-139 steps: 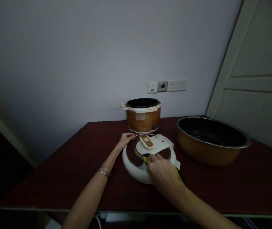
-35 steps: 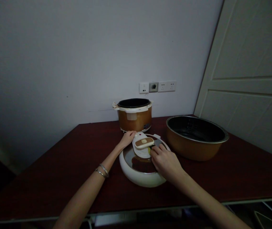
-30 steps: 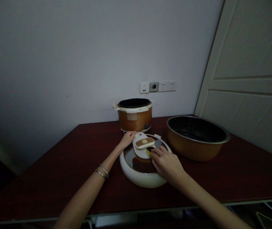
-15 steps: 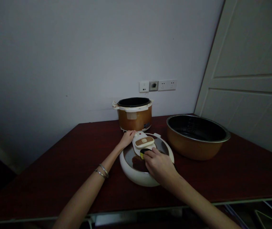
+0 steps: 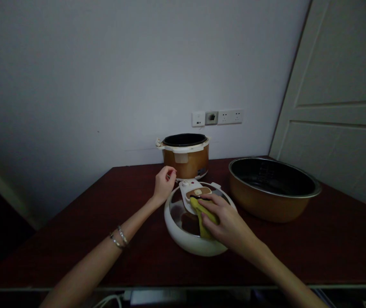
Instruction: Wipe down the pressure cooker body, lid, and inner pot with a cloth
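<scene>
A rice cooker lid [image 5: 183,244] lies on the table, with a white rim, a shiny top and a white-and-brown handle piece [image 5: 198,192]. My right hand [image 5: 226,220] grips a yellow cleaning cloth [image 5: 203,216] with a dark edge. The cloth rests on the lid beside and partly over the handle piece. Just off the lid's back left side is my left hand [image 5: 164,185], raised, its fingers curled and thumb and finger pinched together. I see nothing between them.
Behind the lid stands a brown cooker body [image 5: 189,164] with a white rim. A large dark-lined inner pot [image 5: 269,203] sits to the right. All rest on a dark red table [image 5: 131,244] against a wall with sockets [image 5: 230,116].
My left hand has lifted off the lid's back edge and moved slightly left, fingers curling. My right hand has shifted a little to the right, and more of the yellow cloth shows.
</scene>
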Tool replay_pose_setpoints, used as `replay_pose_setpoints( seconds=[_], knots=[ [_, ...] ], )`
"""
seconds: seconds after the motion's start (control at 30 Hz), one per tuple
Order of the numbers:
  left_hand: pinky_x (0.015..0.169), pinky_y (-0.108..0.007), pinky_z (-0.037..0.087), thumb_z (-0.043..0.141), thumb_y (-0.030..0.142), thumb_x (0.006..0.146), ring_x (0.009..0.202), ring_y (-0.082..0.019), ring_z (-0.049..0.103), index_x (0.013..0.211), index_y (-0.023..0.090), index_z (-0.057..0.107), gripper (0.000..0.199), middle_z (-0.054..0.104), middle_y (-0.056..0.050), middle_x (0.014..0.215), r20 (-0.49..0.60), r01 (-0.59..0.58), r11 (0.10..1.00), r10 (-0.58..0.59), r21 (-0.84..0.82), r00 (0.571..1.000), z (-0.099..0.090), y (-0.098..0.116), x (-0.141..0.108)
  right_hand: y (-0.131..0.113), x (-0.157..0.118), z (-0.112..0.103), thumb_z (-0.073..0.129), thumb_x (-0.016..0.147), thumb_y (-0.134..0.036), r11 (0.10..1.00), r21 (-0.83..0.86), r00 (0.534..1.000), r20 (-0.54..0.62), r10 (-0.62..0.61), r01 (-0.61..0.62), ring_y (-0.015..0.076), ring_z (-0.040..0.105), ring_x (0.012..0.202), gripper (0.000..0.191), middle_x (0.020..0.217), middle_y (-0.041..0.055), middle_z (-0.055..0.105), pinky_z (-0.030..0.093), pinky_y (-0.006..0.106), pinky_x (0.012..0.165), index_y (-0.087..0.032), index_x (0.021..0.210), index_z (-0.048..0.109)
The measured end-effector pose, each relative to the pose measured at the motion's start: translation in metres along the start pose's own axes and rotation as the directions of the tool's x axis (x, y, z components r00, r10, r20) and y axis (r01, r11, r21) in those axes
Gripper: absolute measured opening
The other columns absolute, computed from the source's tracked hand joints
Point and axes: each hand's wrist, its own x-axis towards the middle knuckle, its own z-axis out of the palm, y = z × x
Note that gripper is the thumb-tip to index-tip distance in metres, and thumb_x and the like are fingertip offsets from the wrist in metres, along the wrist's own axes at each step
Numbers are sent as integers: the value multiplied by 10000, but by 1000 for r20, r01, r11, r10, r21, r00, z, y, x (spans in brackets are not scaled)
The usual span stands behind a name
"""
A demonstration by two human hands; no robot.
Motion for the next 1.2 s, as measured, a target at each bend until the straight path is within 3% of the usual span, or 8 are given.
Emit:
replay_pose_setpoints(
  seconds=[0.07,0.13,0.2,0.53,0.7,0.93,1.03,1.2],
  knots=[
    [701,-292,490,434,281,853,752,-158,572,782,175,573,188,609,-56,791,39,-221,975,219,35,975,-16,20,-23,-1,-1,8,519,806,-181,999,18,999,-4,-39,39,246,532,1129,352,1227,136,552,444,403,975,-168,1137,637],
    [747,-331,502,482,250,814,805,-183,578,790,181,593,133,616,-70,810,251,-502,864,491,-21,834,-26,36,-50,-2,-1,18,533,789,-176,996,54,998,-13,-65,66,242,550,1105,359,1219,139,548,463,399,956,-172,1135,630],
    [825,-372,501,485,210,799,935,-216,580,900,183,617,169,627,-109,971,379,-599,800,567,-39,732,-32,44,-72,-2,-1,26,551,767,-167,993,97,998,-9,-70,70,238,571,1078,382,1210,132,554,478,396,939,-181,1143,621],
    [919,-459,462,573,586,737,1116,-314,517,1330,169,416,741,532,-165,1231,657,-357,925,190,130,730,-38,45,-103,1,6,-1,540,859,-261,946,323,990,120,-71,28,198,629,995,223,1051,65,695,479,345,912,-207,1021,683],
    [953,-521,417,668,554,643,1153,-360,469,1256,213,480,726,490,-172,1251,600,-234,939,36,254,799,-25,60,-117,19,19,-7,492,878,-251,979,200,996,-87,-21,38,199,648,918,221,958,74,713,495,342,863,-192,918,702],
    [960,-361,446,630,193,670,1083,-226,542,1029,210,544,370,568,-90,1170,579,-307,950,217,60,786,-45,34,-90,62,25,8,461,891,-226,992,32,990,-72,-120,123,230,540,1170,338,1244,146,596,414,418,1020,-127,1178,610],
    [1016,-402,393,598,119,663,1158,-241,504,991,181,539,339,576,-111,1194,531,-332,940,244,76,811,-55,13,-69,72,27,13,458,914,-257,983,82,986,-26,-163,164,225,549,1171,361,1243,142,603,424,409,1019,-134,1232,577],
    [1022,-412,380,610,135,683,1199,-238,492,1085,179,513,415,554,-124,1246,600,-253,966,229,-46,767,-47,-9,-46,76,28,14,500,908,-295,973,94,977,-20,-212,213,247,551,1174,365,1232,137,612,435,424,1014,-163,1238,586]
  ],
)
